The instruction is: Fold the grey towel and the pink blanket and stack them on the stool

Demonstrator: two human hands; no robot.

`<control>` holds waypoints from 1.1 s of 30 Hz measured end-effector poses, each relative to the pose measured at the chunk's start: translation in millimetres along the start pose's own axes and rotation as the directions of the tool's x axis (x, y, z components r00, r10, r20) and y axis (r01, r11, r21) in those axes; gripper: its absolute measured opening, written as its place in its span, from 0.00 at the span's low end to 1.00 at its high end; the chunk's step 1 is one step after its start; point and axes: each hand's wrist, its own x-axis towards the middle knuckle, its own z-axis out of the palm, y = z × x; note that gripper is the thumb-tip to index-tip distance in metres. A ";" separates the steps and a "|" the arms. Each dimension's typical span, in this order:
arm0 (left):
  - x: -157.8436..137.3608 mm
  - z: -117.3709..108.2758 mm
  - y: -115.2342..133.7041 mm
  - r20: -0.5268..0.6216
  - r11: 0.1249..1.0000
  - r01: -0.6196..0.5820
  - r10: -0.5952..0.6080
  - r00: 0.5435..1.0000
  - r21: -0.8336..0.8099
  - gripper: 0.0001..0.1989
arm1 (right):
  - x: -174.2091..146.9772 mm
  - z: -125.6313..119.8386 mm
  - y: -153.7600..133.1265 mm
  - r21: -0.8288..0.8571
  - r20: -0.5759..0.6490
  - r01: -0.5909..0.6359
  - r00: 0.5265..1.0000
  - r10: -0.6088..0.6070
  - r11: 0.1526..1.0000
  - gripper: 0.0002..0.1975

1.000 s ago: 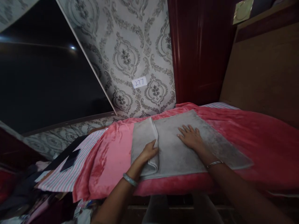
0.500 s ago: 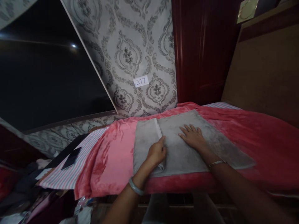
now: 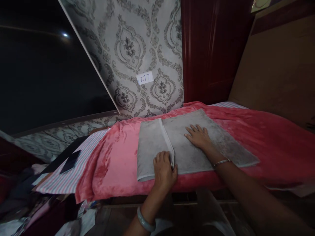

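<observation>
A grey towel lies spread on a red plush blanket, its left part folded over so that a pale hemmed edge runs down the middle. My left hand is at the near end of this edge, fingers on top of the fold and thumb at its right side, pinching the fabric. To the right, my right hand rests flat on the single-layer part, fingers spread. The towel's right corner stretches out beyond my right forearm.
A dark phone-like object lies on a striped sheet at left. Behind are a large black screen, patterned wallpaper with a paper marked 277, and a dark red panel. Loose clothes pile up at lower left.
My left hand has moved toward the near end of the fold, its fingers now over the top. My right hand stays flat on the towel. The view has tilted down slightly.
</observation>
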 end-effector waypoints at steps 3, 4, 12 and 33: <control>2.8 1.0 -5.3 0.043 0.998 -0.051 0.050 0.998 0.035 0.25 | -1.3 -3.8 -1.4 -0.006 0.013 -0.004 1.000 0.004 1.000 0.30; 4.3 2.4 -7.3 0.044 0.997 -0.073 0.072 0.996 0.026 0.26 | -1.6 -4.6 -1.8 -0.006 0.014 -0.002 1.000 0.003 1.000 0.30; -3.1 29.5 -21.4 -0.034 0.977 -0.209 0.210 0.977 0.028 0.29 | 0.0 -4.5 1.0 0.006 0.008 0.003 1.000 -0.003 1.000 0.29; -18.7 75.6 -47.0 -0.194 0.928 -0.351 0.370 0.909 0.122 0.26 | 147.7 5.6 -122.0 0.528 0.188 -0.095 0.982 -0.007 0.844 0.11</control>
